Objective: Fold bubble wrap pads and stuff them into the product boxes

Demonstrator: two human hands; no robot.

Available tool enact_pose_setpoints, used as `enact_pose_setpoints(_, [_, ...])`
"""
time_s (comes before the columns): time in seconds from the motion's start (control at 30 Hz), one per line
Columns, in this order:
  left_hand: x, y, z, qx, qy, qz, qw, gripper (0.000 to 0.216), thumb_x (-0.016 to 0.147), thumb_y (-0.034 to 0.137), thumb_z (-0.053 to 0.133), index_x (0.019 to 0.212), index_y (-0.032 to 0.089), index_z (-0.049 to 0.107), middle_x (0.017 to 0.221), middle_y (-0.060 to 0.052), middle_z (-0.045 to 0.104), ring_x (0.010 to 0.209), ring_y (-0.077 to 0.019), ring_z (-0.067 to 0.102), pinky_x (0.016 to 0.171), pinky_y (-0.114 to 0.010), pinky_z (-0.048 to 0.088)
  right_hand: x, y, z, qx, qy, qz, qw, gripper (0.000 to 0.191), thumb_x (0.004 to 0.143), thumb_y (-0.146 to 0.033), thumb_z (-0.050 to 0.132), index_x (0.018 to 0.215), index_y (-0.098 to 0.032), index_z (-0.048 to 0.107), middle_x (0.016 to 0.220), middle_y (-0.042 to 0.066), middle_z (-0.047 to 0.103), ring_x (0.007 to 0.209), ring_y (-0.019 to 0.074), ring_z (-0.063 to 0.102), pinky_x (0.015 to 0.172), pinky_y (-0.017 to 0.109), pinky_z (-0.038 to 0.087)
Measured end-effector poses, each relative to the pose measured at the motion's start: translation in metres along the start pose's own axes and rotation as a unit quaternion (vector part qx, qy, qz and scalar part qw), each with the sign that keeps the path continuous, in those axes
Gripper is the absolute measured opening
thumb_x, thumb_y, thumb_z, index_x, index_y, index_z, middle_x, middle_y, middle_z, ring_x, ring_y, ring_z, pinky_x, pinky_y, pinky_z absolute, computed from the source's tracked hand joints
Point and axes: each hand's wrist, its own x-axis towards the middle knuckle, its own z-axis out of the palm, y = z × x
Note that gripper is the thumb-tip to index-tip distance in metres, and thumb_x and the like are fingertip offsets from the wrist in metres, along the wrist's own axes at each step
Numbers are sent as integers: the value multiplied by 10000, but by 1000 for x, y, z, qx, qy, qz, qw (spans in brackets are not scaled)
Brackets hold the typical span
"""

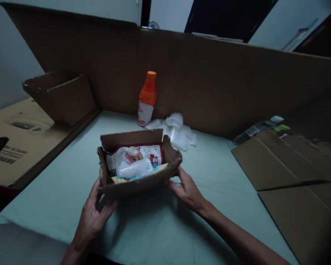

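Between my hands is a small open cardboard box [138,187], its top edges torn and uneven. My left hand [92,213] grips its near left corner, thumb under the front wall and fingers along the side. My right hand [189,189] holds the right end from below, its fingertips partly hidden by the box. Inside lie a red and white printed food pouch [147,152], a roll of bubble wrap [135,168] and a yellow and blue packet [121,179], mostly hidden by the front wall.
Behind the box stand an orange bottle [147,99] and crumpled bubble wrap [179,134]. An open cardboard box [68,99] sits on a printed carton [22,132] at left. Cardboard flaps [270,162] and a clear plastic bottle [251,131] lie right. A tall cardboard wall [209,81] borders the back.
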Motion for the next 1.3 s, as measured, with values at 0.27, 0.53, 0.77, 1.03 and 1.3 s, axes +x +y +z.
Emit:
enact_pose_setpoints(0.27, [14, 39, 54, -15, -40, 119, 992, 845, 781, 524, 717, 1491, 188, 409, 1491, -144, 516, 1368, -328, 495, 1147, -472, 400, -8, 6, -39, 36, 125, 24, 991, 335, 894, -437, 602, 1129, -199, 607, 1044, 76, 710, 934, 246, 665, 821, 357, 534])
enact_pose_setpoints(0.53, [-61, -14, 0, 94, 60, 55, 992, 682, 832, 478, 666, 1442, 251, 460, 1487, -125, 516, 1392, -361, 466, 1146, -580, 382, -12, 1, 0, 82, 2, -28, 996, 364, 898, -379, 590, 1220, -207, 597, 1098, 67, 695, 939, 227, 643, 869, 361, 533])
enact_pose_setpoints(0.77, [-9, -20, -32, 131, -46, 158, 977, 1199, 671, 410, 810, 1594, 267, 59, 1651, -164, 211, 1487, -392, 300, 1185, -573, 318, -8, 16, 10, 97, -28, 29, 994, 526, 929, -505, 543, 1374, -232, 484, 1270, 109, 634, 1089, 266, 640, 871, 386, 557])
enact_pose_setpoints(1.03, [17, -30, -18, 61, -49, 193, 978, 1279, 623, 366, 820, 1595, 231, -1, 1640, -195, 212, 1488, -399, 293, 1194, -564, 297, -1, 7, 47, 93, 22, 49, 994, 469, 931, -536, 525, 1285, -229, 492, 1181, 87, 638, 1015, 245, 636, 861, 386, 557])
enact_pose_setpoints(1.3, [35, -34, -118, 102, 222, 113, 963, 1267, 540, 484, 873, 1550, 169, 176, 1568, -230, 325, 1449, -431, 349, 1168, -573, 336, 126, -76, 125, 122, -86, -90, 985, 545, 922, -389, 542, 1414, -183, 431, 1199, 86, 647, 939, 212, 612, 803, 336, 521])
